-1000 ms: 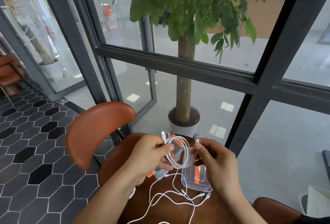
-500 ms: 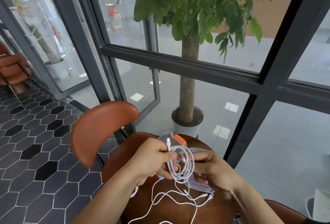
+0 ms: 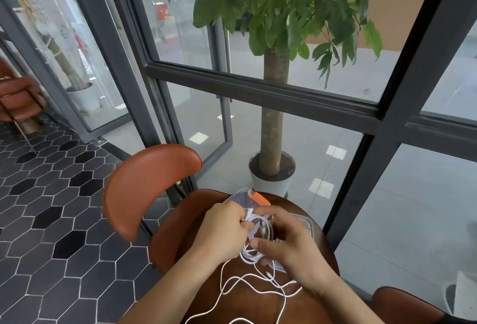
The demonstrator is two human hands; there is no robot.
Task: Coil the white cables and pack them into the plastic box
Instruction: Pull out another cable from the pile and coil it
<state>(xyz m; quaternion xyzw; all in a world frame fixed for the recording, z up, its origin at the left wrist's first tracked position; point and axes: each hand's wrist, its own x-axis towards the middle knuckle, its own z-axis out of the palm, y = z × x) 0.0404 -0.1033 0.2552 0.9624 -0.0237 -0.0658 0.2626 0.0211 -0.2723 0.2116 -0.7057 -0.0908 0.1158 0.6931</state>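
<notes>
A coiled white cable [image 3: 259,236] hangs between both hands above a small round brown table [image 3: 247,303]. My left hand [image 3: 222,233] grips the coil's left side with curled fingers. My right hand [image 3: 289,243] holds the coil's right side, thumb and fingers wrapped round it. Behind the hands lies a clear plastic box [image 3: 302,223] with an orange latch [image 3: 258,198], partly hidden. More loose white cable [image 3: 253,285] lies in tangled loops on the table nearer to me.
A brown chair [image 3: 147,184] stands at the table's left and another chair back [image 3: 405,305] at the lower right. A potted tree [image 3: 273,166] stands beyond the glass wall behind the table. Hexagonal dark tiles cover the floor on the left.
Both hands have come lower and closer together with the coil. My right hand, which pinched a cable plug a second ago, now wraps round the coil's right side.
</notes>
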